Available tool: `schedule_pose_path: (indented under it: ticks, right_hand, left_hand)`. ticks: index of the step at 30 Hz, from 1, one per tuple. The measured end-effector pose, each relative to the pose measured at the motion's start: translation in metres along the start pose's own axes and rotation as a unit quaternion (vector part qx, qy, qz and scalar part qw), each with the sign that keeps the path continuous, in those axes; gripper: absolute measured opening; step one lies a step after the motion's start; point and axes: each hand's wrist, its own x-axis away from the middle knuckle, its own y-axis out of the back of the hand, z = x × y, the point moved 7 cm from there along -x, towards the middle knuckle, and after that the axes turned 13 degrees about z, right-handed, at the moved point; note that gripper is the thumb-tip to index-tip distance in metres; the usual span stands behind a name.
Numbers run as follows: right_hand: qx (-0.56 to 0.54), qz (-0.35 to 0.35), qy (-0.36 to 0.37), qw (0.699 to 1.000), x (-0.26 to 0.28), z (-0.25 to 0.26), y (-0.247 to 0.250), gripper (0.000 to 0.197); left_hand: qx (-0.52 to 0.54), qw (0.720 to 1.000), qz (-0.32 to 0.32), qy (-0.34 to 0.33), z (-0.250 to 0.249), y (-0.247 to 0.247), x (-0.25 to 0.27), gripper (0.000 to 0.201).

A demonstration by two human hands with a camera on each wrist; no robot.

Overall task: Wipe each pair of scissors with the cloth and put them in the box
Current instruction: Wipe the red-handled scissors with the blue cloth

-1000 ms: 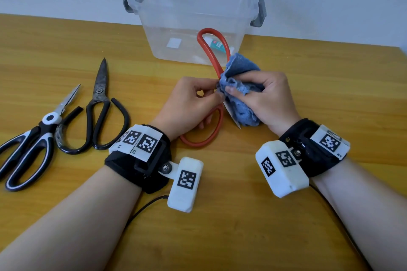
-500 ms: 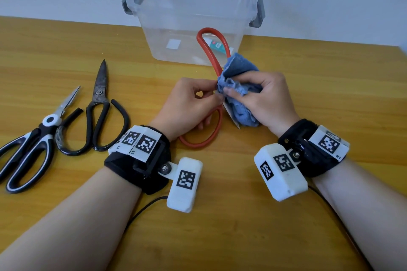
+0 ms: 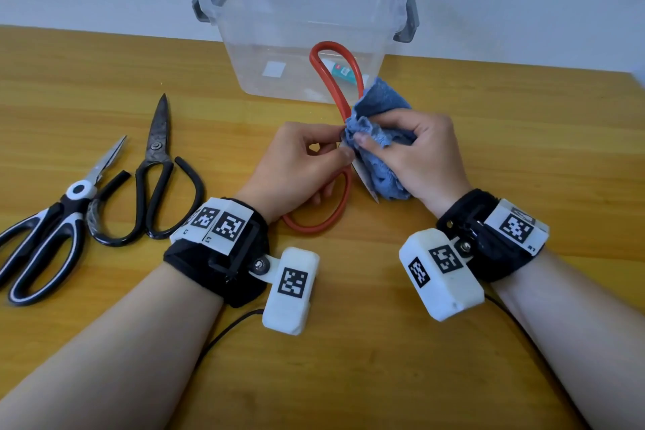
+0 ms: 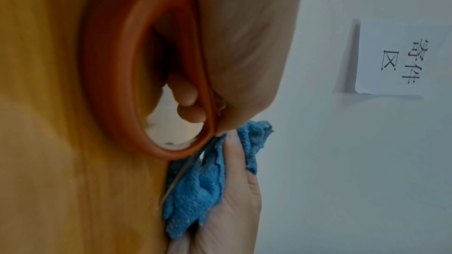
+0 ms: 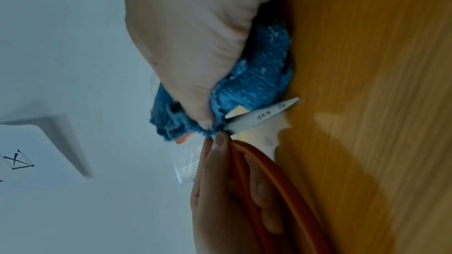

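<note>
Red-handled scissors are held over the wooden table, in front of the clear plastic box. My left hand grips them near the pivot, fingers through the near red loop. My right hand holds the blue cloth bunched around the blades. A bare blade tip pokes out below the cloth. In the left wrist view the cloth sits in my right palm.
Two more pairs lie at the left of the table: black-and-white handled scissors and dark metal scissors with black loops. Grey latches stick out from the box ends. A paper sign hangs on the wall.
The cloth in my right hand has shifted slightly along the blades toward the pivot. The left hand and the scissors stay almost still.
</note>
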Motion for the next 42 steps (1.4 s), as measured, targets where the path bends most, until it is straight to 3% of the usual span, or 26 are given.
schedule_pose_path:
  ticks: [5, 10, 12, 14, 18, 20, 25, 30, 33, 36, 39, 42]
  right_hand:
    - [-0.015, -0.082, -0.009, 0.996, 0.002, -0.005, 0.012, 0.017]
    - [-0.006, 0.018, 0.007, 1.0, 0.0, 0.001, -0.003, 0.017]
    - [0.001, 0.016, 0.002, 1.0, -0.001, -0.001, -0.003, 0.016]
    - [0.007, -0.023, -0.002, 1.0, -0.002, -0.005, 0.003, 0.016]
    - [-0.067, -0.197, -0.017, 0.978, 0.003, -0.023, 0.033, 0.017]
    - [-0.089, -0.234, -0.016, 0.968, 0.005, -0.027, 0.04, 0.019]
    - [-0.108, -0.206, 0.004, 0.973, 0.002, -0.025, 0.035, 0.029]
    - [-0.146, -0.124, 0.001, 0.981, 0.002, -0.007, 0.021, 0.015]
    - [-0.146, -0.143, -0.038, 0.978, 0.002, -0.013, 0.023, 0.027]
    - [-0.114, -0.156, -0.051, 0.98, 0.002, -0.018, 0.025, 0.018]
    - [-0.103, -0.131, -0.005, 0.986, 0.002, -0.01, 0.023, 0.022]
    - [-0.053, -0.047, 0.035, 0.997, -0.001, -0.002, 0.009, 0.025]
  left_hand:
    - [0.017, 1.0, -0.004, 0.005, 0.0, 0.001, 0.0, 0.026]
    - [0.011, 1.0, 0.0, 0.006, 0.0, 0.0, -0.001, 0.021]
    - [0.007, 1.0, -0.002, 0.005, 0.001, 0.0, -0.001, 0.019]
    - [0.009, 1.0, -0.009, 0.001, 0.001, 0.001, 0.0, 0.017]
    - [0.024, 0.999, -0.041, 0.001, -0.001, 0.005, 0.001, 0.022]
    - [0.03, 0.998, -0.048, 0.007, 0.0, 0.006, 0.001, 0.023]
    - [0.033, 0.998, -0.051, 0.015, 0.002, 0.006, 0.001, 0.022]
    - [0.026, 0.997, -0.061, 0.025, 0.004, 0.007, 0.001, 0.019]
    - [0.026, 0.997, -0.061, 0.03, 0.004, 0.008, 0.001, 0.019]
    - [0.029, 0.997, -0.064, 0.032, 0.004, 0.008, 0.001, 0.021]
    - [0.031, 0.997, -0.069, 0.031, 0.007, 0.009, 0.0, 0.019]
    - [0.025, 0.997, -0.069, 0.029, 0.008, 0.01, 0.0, 0.019]
